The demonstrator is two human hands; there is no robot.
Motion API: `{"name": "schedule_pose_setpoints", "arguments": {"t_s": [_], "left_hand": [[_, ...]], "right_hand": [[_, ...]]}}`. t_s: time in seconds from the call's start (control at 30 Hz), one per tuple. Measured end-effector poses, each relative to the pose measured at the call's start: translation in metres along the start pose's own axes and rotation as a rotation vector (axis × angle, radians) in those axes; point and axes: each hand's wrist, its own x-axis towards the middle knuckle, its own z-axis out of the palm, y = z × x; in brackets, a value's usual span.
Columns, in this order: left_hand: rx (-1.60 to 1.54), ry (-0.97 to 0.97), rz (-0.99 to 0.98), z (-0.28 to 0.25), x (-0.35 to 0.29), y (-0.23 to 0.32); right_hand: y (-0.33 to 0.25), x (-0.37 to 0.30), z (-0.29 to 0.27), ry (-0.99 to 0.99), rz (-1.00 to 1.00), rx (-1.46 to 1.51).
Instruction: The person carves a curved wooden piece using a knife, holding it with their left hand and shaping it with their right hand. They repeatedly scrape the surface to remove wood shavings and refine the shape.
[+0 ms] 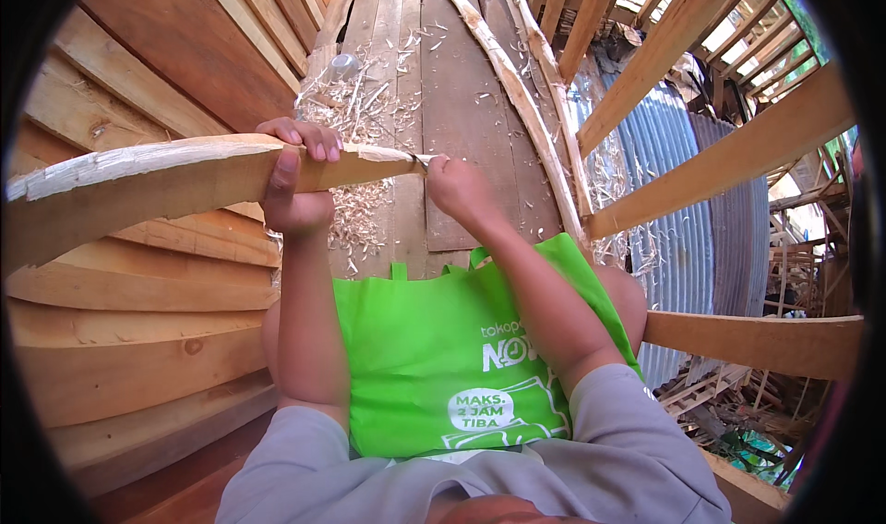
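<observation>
A long, slightly curved wooden board [138,192] reaches in from the left edge and tapers to a tip before me. Its upper edge is pale and freshly cut. My left hand [300,178] grips it near the tapered part, fingers over the top and thumb on the near side. At the tip, my right hand [456,190] is closed in a fist round a knife [418,160]. Only a bit of dark blade shows, against the board's end; the handle is hidden in the fist. A green bag [397,339] lies across my lap under both forearms.
Wood shavings [360,215] litter the plank floor [457,108], with a clear cup [343,66] among them. Stacked boards [138,330] wall the left side. Two peeled poles [517,95] lie at right, beside a slatted railing [711,178] and corrugated metal sheets [669,238].
</observation>
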Motion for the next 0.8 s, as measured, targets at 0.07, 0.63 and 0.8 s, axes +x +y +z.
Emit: {"name": "schedule_pose_setpoints", "arguments": {"t_s": [0.07, 0.63, 0.8], "left_hand": [[-0.011, -0.013, -0.01, 0.004, 0.0, -0.002], [0.067, 0.055, -0.008, 0.008, -0.001, -0.005], [0.056, 0.063, -0.012, 0.013, 0.0, -0.006]], "right_hand": [[-0.007, -0.001, -0.004, -0.002, -0.026, -0.006], [0.017, 0.007, -0.005, -0.046, 0.035, 0.094], [0.041, 0.021, 0.001, 0.016, 0.045, 0.004]]}}
